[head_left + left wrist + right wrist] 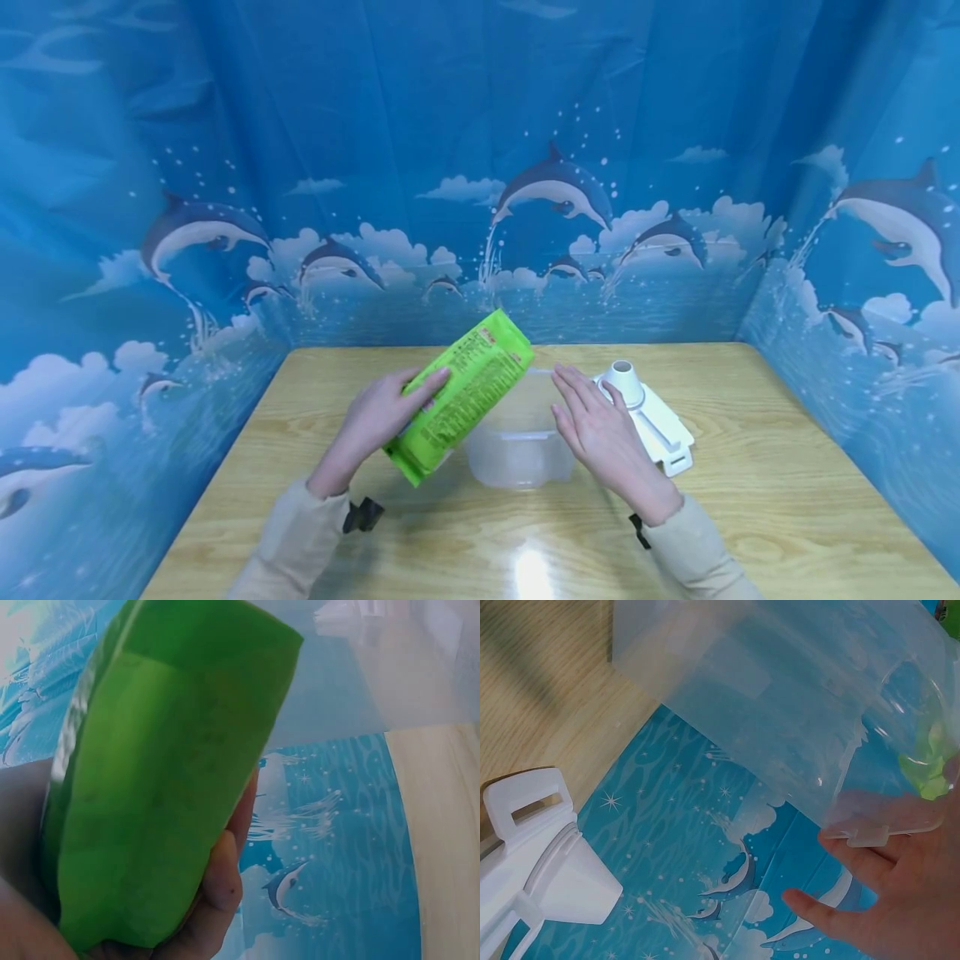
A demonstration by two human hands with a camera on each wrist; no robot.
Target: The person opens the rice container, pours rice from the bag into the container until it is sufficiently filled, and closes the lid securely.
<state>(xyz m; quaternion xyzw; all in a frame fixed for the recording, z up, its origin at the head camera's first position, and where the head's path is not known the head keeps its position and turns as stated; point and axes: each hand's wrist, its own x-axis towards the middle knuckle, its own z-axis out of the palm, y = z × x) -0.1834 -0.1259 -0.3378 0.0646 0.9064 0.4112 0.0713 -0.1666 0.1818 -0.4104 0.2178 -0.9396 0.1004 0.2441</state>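
Note:
My left hand grips a bright green printed packet, its thumb across the near face and its fingers curled around the side. The packet is tilted, its upper end above the left side of a clear plastic container on the table. In the left wrist view the green packet fills much of the picture; its contents are hidden. Beside the container's right side, my right hand holds its fingers fairly straight. In the right wrist view those fingers are at the container's rim; whether they touch cannot be told.
A white plastic lid with a cone-shaped spout lies on the wooden table, to the right of the container and just behind my right hand. A blue dolphin-print curtain borders the table at the back and both sides.

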